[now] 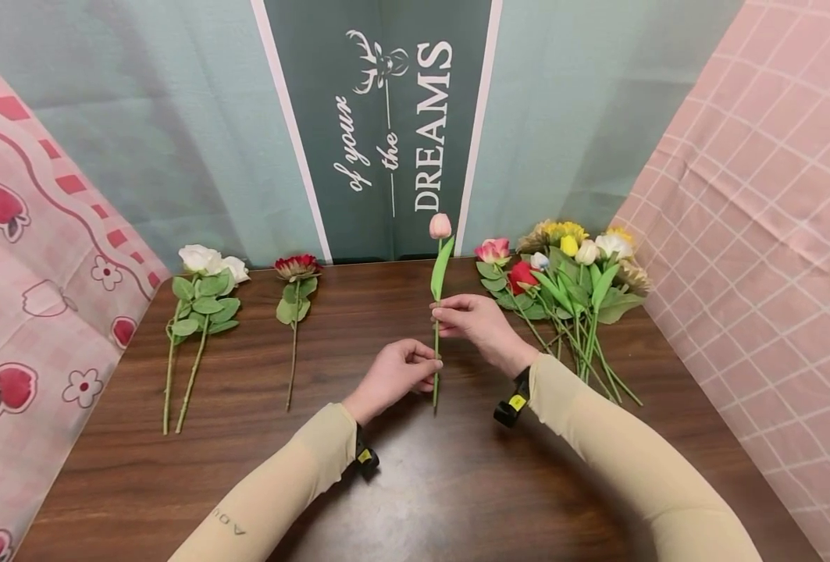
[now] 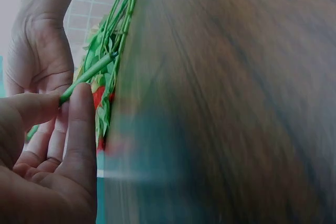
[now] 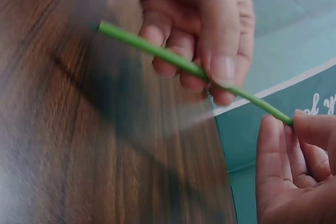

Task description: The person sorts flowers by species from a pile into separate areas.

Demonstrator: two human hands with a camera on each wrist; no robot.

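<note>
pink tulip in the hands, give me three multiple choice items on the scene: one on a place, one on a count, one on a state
1. Where does the big mixed bunch of flowers lie on the table?
A. at the far right
B. at the far left
C. at the near edge

2. How many white roses lie at the far left?
A. one
B. two
C. four

3. How is the pink tulip held?
A. it lies flat, untouched
B. the left hand alone holds it
C. both hands pinch its stem

Answers:
1. A: in the head view the bunch lies by the pink checked cloth, right of the hands.
2. B: two white heads on two stems lie side by side there.
3. C: the right hand pinches the stem higher up and the left hand lower down, with the bloom raised off the table.
</note>
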